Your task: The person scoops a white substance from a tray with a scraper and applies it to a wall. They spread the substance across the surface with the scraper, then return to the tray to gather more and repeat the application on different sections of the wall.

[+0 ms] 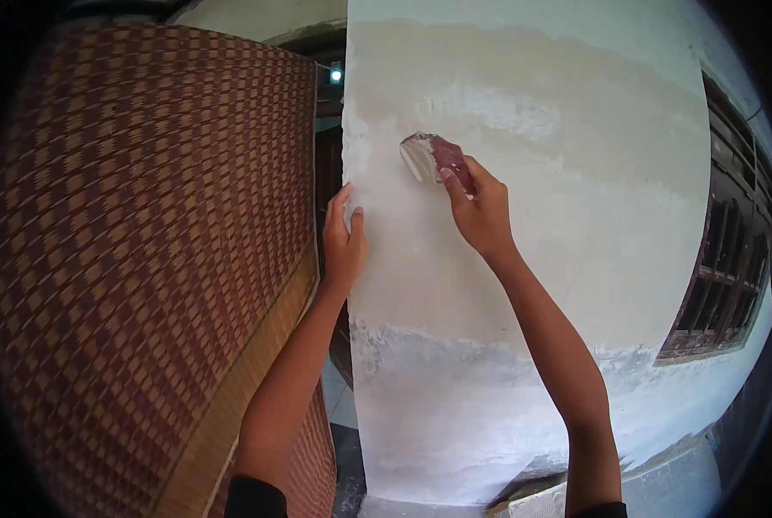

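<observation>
My right hand (483, 211) presses a putty knife (429, 157) flat against the wall (576, 224), its fingers (457, 183) closed round the reddish handle while the pale, plaster-coated blade lies on the surface just above and left of my knuckles. My left hand (344, 240) rests open on the wall's left edge, fingers spread and gripping nothing, right beside the woven mat (144, 259) that hangs to the left.

By my reading the skim coat is partway on. A whiter, fresher-looking patch spreads around the blade and runs along the left edge, with another smear higher to the right. Most of the middle band is bare tan plaster, and that band stretches right toward the barred window (723, 276). The lower part of the wall looks white and rougher, its upper border ragged. I judge that the wide tan stretch to the right of the knife remains to be covered.
</observation>
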A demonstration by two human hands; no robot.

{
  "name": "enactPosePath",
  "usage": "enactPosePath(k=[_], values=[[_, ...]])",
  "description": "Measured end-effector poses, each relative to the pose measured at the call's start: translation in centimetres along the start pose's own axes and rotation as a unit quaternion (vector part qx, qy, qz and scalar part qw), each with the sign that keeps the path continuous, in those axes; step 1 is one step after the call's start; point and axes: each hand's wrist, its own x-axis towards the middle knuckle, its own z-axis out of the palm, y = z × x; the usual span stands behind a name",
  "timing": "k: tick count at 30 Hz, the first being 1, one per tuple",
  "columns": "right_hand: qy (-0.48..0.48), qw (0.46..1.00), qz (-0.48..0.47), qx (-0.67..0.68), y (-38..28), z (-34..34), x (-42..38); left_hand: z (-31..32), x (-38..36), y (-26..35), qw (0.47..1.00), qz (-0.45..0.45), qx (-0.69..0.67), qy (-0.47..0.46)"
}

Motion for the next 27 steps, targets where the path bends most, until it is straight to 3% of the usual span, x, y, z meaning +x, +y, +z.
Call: enactPosePath(k=[2, 9, 17, 27], values=[[0.006, 0.994, -0.063, -0.086, 0.0, 1.9, 1.0, -0.1, 0.9, -1.0, 1.0, -0.004, 0.005, -0.006], [-0.004, 0.961, -0.213, -0.178, 0.7, 7.7, 4.0, 0.9, 3.7, -5.0, 0.998, 0.049, -0.025, 0.021], [0.022, 0.873, -0.363, -0.326, 2.1, 11.6, 5.2, 1.3, 4.1, -7.1, 0.994, 0.085, -0.063, 0.026], [0.011, 0.832, -0.344, -0.435, 4.3, 12.9, 4.4, 1.8, 4.2, -8.1, 0.991, 0.112, -0.072, 0.007]])
